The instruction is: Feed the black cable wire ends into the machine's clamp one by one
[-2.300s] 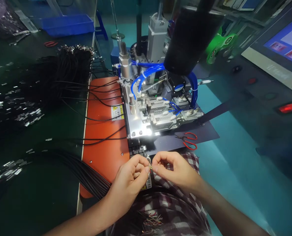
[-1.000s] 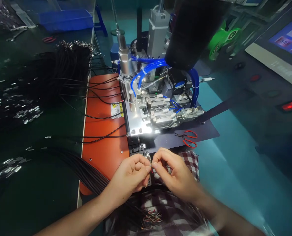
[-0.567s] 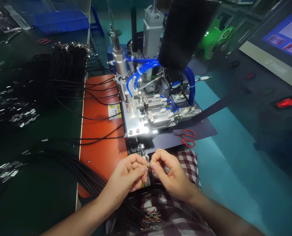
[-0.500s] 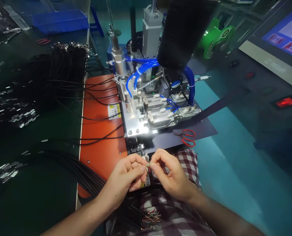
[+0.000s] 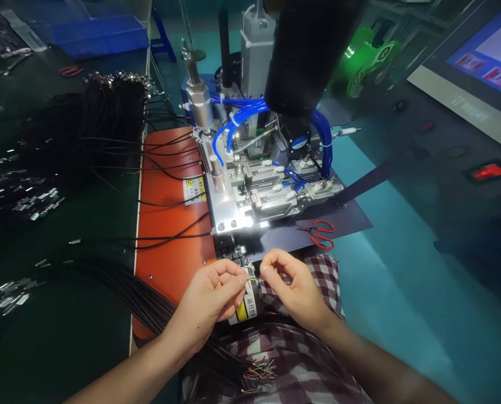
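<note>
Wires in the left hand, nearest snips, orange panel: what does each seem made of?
Wires in left hand: probably plastic-coated, strands show different colours; cores too small to tell. Nearest snips: dark, seemingly metal blades; smooth red handles, likely plastic or rubber. Orange panel: perhaps painted metal or plastic; smooth, even orange surface.

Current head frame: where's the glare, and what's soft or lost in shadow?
Head view, centre: hard glare on the metal plate; head view, upper right: screen stretched, soft; head view, left: black cables sink into shadow; head view, low centre: left hand and right hand fairly sharp, wires in the left too small to count.
</note>
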Available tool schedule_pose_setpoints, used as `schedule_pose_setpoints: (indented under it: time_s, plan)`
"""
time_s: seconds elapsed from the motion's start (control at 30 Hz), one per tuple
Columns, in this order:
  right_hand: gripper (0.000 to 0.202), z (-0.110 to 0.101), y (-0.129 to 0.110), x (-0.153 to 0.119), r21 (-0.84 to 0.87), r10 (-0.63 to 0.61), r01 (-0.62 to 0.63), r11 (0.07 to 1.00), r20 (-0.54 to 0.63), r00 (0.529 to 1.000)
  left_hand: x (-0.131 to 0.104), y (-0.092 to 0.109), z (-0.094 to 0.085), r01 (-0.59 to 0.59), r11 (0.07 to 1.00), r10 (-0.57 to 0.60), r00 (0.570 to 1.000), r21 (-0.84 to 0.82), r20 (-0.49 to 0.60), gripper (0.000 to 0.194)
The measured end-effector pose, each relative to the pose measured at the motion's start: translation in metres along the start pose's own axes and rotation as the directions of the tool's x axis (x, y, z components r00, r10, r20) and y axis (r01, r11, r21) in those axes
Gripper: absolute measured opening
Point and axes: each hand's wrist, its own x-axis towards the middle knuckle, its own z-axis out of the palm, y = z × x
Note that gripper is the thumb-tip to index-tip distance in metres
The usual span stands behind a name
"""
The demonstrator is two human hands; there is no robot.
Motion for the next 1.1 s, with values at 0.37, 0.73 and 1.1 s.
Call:
schedule_pose_setpoints:
  time_s: [0.37,0.73,1.1]
  plan:
    - [0.009,0.003,-0.006,-0.002,0.058,0.059,-0.064,0.996,0.090,0.994,-0.003,-0.001,0.004,-0.025,1.000,0.026,0.999,-0.007,0.023,0.014]
    - [0.008,0.005,-0.011,-0.001,0.114,0.116,-0.126,0.986,0.090,0.989,-0.005,-0.003,0.003,-0.065,0.997,0.063,0.996,0.039,0.062,0.011]
    - [0.014,0.003,-0.006,-0.001,0.164,0.125,-0.142,0.976,0.108,0.986,-0.005,-0.004,0.002,-0.068,0.997,0.064,0.995,0.043,0.079,0.010]
